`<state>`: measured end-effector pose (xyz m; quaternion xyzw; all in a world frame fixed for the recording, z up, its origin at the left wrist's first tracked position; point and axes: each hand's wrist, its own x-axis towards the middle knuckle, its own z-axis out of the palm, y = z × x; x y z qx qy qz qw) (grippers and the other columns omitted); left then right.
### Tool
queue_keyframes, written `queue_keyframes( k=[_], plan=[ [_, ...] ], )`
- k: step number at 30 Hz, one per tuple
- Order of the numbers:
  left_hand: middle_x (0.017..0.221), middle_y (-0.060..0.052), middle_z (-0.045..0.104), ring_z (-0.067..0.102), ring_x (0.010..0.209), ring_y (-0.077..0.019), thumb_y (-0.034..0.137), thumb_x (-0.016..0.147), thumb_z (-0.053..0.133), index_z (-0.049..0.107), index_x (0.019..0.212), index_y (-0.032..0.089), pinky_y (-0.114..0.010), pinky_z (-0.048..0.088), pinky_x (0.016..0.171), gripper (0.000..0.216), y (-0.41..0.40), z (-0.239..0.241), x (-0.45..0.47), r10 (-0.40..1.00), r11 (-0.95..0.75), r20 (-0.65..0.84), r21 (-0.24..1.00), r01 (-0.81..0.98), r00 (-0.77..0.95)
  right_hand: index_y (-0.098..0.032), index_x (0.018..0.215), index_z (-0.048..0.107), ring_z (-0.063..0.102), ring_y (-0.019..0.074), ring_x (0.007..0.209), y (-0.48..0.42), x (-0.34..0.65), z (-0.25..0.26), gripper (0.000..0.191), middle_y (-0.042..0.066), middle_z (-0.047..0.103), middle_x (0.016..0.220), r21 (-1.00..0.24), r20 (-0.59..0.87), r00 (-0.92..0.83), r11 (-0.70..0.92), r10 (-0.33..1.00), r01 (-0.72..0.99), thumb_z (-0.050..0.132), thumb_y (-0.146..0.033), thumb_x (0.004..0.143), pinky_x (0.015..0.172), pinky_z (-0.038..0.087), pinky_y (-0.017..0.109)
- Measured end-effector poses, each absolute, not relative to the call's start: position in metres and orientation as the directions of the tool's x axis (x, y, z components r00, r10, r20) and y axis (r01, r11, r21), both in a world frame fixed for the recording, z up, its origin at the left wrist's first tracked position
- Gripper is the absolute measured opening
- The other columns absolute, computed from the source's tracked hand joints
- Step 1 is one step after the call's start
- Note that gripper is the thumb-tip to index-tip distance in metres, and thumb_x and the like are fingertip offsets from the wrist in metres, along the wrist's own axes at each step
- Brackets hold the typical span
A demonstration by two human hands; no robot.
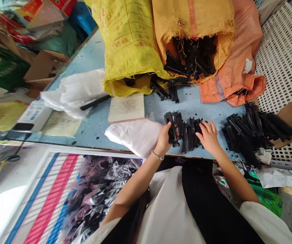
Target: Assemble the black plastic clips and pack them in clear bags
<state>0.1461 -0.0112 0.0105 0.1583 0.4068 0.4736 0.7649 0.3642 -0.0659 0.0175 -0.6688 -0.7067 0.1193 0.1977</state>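
1. Fingers, left hand [163, 139]: curled against black parts [191, 135], left end; hold cannot be determined.
2. Right hand [209, 138]: fingers half-spread, right end; hold likewise indeterminate.
3. Black parts: on blue table [157, 106], between hands.

On the blue table [154, 105], black parts [191, 136] lie right of centre, plastic bags [133, 134] left of centre, big sacks [133, 44] up top.

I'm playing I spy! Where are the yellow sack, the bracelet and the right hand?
Yellow sack [132, 44]: head view, on its printed side.
Bracelet [158, 157]: head view, on its band.
Right hand [209, 137]: head view, back of the hand.
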Motion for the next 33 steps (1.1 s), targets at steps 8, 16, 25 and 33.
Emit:
queue_keyframes(
  k=[8,16,25,33],
  plan=[
    [0.108,-0.005,0.069,0.065,0.094,-0.0198,0.057,0.089,0.062,0.062,0.121,0.022,-0.030,0.054,0.078,0.048,-0.069,0.030,0.144,0.935,0.354,-0.280,0.791,-0.499,0.219,-0.024,0.130,0.057,0.070,0.0238,0.098,-0.115,0.290,0.037,0.044,0.008,0.071,0.114,-0.936,-0.281,-0.207,-0.220,0.937,0.276,0.055,-0.052,0.097,0.083,0.057,0.038],
    [0.101,-0.012,0.063,0.061,0.096,-0.0262,0.032,0.094,0.060,0.065,0.091,0.017,-0.043,0.053,0.088,0.016,-0.048,-0.005,0.042,0.965,-0.263,0.164,0.615,0.743,0.205,-0.020,0.109,0.063,0.069,0.0176,0.075,-0.113,0.288,0.024,0.040,0.005,0.072,0.093,-0.940,-0.340,-0.010,-0.340,0.940,-0.021,0.058,-0.057,0.092,0.062,0.051,0.028],
    [0.074,-0.001,0.063,0.058,0.067,-0.0148,0.038,0.086,0.062,0.065,0.078,0.017,-0.028,0.046,0.064,0.022,-0.012,-0.010,0.007,0.976,0.029,-0.127,0.881,0.472,0.177,-0.018,0.102,0.064,0.066,0.0154,0.069,-0.113,0.263,0.024,0.040,0.007,0.070,0.090,-0.884,-0.354,-0.213,-0.400,0.911,-0.243,0.060,-0.056,0.091,0.051,0.039,0.024],
    [0.093,-0.006,0.072,0.068,0.083,-0.0156,0.019,0.090,0.047,0.064,0.092,0.017,-0.032,0.056,0.078,0.018,-0.015,-0.012,0.002,0.985,-0.147,0.089,0.885,0.441,0.150,-0.017,0.104,0.061,0.063,0.0134,0.063,-0.122,0.240,0.011,0.045,0.006,0.068,0.086,-0.866,-0.461,-0.341,-0.499,0.819,-0.030,0.059,-0.060,0.090,0.044,0.038,0.021]
  ],
)
